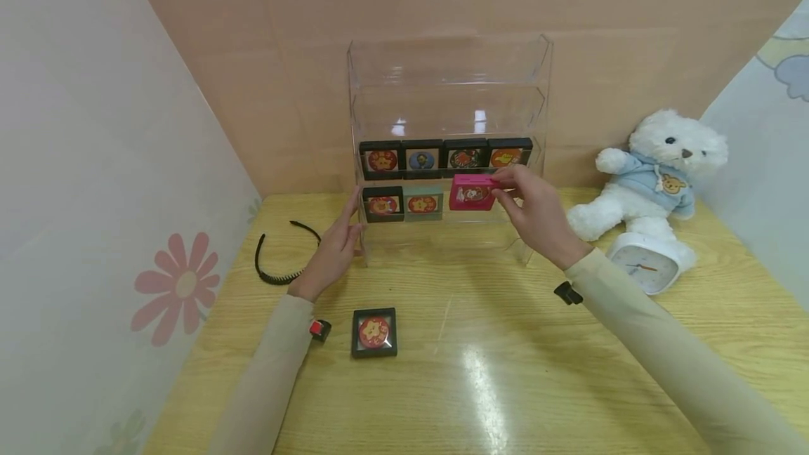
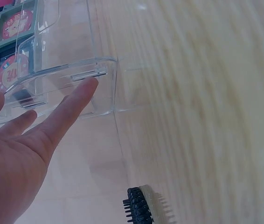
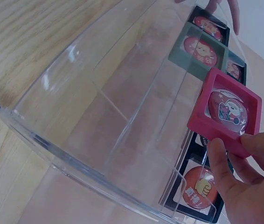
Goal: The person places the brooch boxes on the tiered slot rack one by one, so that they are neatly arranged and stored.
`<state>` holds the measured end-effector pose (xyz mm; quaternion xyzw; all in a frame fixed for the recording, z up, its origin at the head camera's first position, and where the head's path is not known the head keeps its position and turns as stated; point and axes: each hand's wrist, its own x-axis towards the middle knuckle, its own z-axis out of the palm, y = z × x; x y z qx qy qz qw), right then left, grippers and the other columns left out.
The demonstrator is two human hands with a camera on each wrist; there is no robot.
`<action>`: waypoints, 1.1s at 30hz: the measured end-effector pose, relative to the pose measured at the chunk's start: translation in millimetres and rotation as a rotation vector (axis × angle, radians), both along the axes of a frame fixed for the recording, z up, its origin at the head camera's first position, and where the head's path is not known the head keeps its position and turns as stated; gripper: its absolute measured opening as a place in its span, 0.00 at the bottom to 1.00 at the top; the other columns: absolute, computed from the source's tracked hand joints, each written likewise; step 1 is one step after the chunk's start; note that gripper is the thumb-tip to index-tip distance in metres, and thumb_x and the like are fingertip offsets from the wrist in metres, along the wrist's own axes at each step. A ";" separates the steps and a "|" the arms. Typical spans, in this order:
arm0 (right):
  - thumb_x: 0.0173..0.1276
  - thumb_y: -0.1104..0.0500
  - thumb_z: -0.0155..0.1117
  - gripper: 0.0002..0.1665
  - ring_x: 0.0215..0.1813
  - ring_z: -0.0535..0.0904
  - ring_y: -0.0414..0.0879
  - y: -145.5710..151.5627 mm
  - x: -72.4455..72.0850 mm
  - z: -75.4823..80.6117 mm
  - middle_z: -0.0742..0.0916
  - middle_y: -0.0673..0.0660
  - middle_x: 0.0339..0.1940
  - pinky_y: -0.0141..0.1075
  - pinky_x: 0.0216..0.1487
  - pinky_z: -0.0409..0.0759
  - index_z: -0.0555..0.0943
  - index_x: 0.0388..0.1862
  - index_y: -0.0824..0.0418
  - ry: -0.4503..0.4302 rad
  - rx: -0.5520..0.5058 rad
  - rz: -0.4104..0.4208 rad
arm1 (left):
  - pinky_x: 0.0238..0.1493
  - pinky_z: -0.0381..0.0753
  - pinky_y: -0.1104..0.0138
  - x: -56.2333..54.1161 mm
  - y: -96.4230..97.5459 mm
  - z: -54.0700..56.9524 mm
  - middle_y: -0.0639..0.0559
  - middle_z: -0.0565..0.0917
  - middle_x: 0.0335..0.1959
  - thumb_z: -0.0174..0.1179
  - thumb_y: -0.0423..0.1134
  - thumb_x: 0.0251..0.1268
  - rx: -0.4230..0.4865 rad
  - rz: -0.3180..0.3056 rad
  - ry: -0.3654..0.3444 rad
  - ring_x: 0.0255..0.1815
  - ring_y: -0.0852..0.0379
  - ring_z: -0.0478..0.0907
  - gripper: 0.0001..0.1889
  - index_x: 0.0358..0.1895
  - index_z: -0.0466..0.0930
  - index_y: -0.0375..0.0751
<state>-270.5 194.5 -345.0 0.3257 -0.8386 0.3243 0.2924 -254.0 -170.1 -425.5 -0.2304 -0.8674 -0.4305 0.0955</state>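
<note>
My right hand pinches a pink square frame with a round badge inside, at the lower shelf of a clear acrylic rack. In the right wrist view, thumb and fingers grip one edge of that pink frame. To its left on the same shelf stand a green frame and a black frame. My left hand rests with extended fingers against the rack's left side; the left wrist view shows a straight finger on the clear side panel.
Several black-framed badges fill the row above. Another black-framed badge lies on the table. A black headband lies left of the rack. A white teddy bear and a white clock are at the right.
</note>
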 end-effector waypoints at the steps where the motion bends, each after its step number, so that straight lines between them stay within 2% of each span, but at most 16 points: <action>1: 0.67 0.74 0.67 0.14 0.46 0.87 0.57 -0.6 -1.5 -0.3 0.86 0.63 0.46 0.48 0.44 0.86 0.78 0.50 0.69 -0.006 0.000 -0.001 | 0.67 0.70 0.45 0.0 -0.1 -0.2 0.49 0.45 0.83 0.39 0.38 0.85 0.000 0.002 0.001 0.67 0.40 0.73 0.36 0.83 0.31 0.67; 13: 0.69 0.73 0.66 0.11 0.46 0.86 0.59 -10.4 -16.5 -10.5 0.86 0.64 0.45 0.51 0.47 0.85 0.78 0.49 0.70 -0.108 0.029 -0.007 | 0.59 0.78 0.48 -0.6 -0.5 -0.2 0.48 0.47 0.83 0.39 0.39 0.85 0.012 -0.002 -0.026 0.65 0.41 0.75 0.35 0.82 0.31 0.69; 23: 0.67 0.75 0.66 0.11 0.44 0.88 0.60 -15.0 -18.6 -21.1 0.87 0.66 0.45 0.50 0.44 0.86 0.78 0.47 0.70 -0.159 0.038 -0.019 | 0.61 0.76 0.46 -1.0 -0.7 -0.1 0.47 0.46 0.83 0.40 0.37 0.85 0.014 -0.011 -0.002 0.64 0.40 0.76 0.36 0.83 0.31 0.65; 33: 0.68 0.74 0.65 0.12 0.45 0.87 0.60 -14.6 -15.3 -20.5 0.85 0.65 0.47 0.50 0.46 0.86 0.78 0.50 0.70 -0.193 0.060 -0.019 | 0.66 0.71 0.47 -0.1 -0.9 0.3 0.48 0.46 0.83 0.40 0.37 0.85 0.012 -0.008 -0.014 0.66 0.41 0.74 0.36 0.83 0.31 0.67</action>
